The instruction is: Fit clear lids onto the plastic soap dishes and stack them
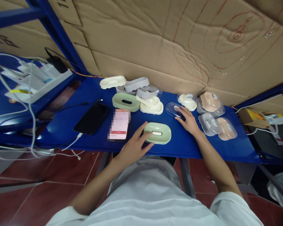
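Observation:
A pale green soap dish [163,133] with a white bar in its middle slot lies near the table's front edge. My left hand [137,145] grips its left end, fingers spread across the rim and one fingertip over the inside. To the upper right, my right hand [188,121] is on a clear plastic lid [171,110], its thumb and fingers at the lid's right side. The lid lies low over the blue surface; whether it is lifted I cannot tell. A deeper green soap dish base [129,105] with a dark oval opening stands behind the left hand.
Grey dish parts [137,83] and cream dish parts [153,107] are piled at the back. Several lidded dishes [209,124] sit at right. A lit phone [119,125], a dark phone [91,118] and white cables [31,125] lie left. Cardboard [141,40] stands behind the blue table [179,147].

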`<action>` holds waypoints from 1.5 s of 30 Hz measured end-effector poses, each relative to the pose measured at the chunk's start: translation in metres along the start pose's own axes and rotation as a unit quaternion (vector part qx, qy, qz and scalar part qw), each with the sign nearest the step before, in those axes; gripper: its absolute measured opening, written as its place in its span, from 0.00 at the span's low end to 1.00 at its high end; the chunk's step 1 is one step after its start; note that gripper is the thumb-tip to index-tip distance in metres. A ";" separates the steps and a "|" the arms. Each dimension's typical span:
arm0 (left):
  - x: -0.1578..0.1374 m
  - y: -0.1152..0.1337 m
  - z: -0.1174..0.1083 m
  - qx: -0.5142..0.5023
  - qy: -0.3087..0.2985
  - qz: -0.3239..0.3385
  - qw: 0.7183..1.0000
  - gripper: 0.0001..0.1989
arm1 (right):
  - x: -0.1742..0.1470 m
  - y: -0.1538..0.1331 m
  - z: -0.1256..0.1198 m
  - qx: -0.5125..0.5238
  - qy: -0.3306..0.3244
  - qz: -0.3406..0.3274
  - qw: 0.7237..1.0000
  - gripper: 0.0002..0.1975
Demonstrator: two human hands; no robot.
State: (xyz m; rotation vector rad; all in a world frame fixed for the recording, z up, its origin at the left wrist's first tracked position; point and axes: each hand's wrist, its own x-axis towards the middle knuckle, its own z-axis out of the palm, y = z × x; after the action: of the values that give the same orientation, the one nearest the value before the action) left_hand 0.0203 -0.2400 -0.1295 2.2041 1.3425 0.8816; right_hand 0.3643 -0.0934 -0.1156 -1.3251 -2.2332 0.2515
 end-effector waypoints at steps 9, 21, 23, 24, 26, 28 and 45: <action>0.001 -0.008 0.004 -0.125 0.007 -0.044 0.991 0.47 | -0.065 -0.106 0.008 -0.002 -0.053 -0.151 0.987 0.36; 0.002 -0.010 0.002 -0.103 0.007 -0.016 0.995 0.41 | -0.087 -0.120 0.029 -0.097 -0.006 -0.187 0.977 0.40; 0.002 -0.011 0.003 -0.100 0.013 -0.011 0.995 0.41 | -0.088 -0.122 0.031 -0.100 -0.002 -0.187 0.977 0.40; 0.002 -0.012 0.003 -0.099 0.016 -0.009 0.995 0.41 | -0.089 -0.123 0.032 -0.102 -0.002 -0.186 0.977 0.41; 0.001 -0.013 0.004 -0.097 0.020 -0.002 0.995 0.41 | -0.090 -0.126 0.033 -0.108 -0.001 -0.180 0.978 0.41; 0.001 -0.016 0.004 -0.096 0.028 0.011 0.995 0.41 | -0.092 -0.128 0.034 -0.113 -0.004 -0.172 0.979 0.40; -0.001 -0.019 0.009 -0.075 0.047 0.017 0.996 0.38 | -0.086 -0.114 0.026 -0.084 -0.026 -0.195 0.977 0.36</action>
State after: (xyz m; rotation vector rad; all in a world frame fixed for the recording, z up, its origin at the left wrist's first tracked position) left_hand 0.0147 -0.2328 -0.1482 2.0993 1.2390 1.0747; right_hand 0.2971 -0.2217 -0.1204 -0.9380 -2.5464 -0.0478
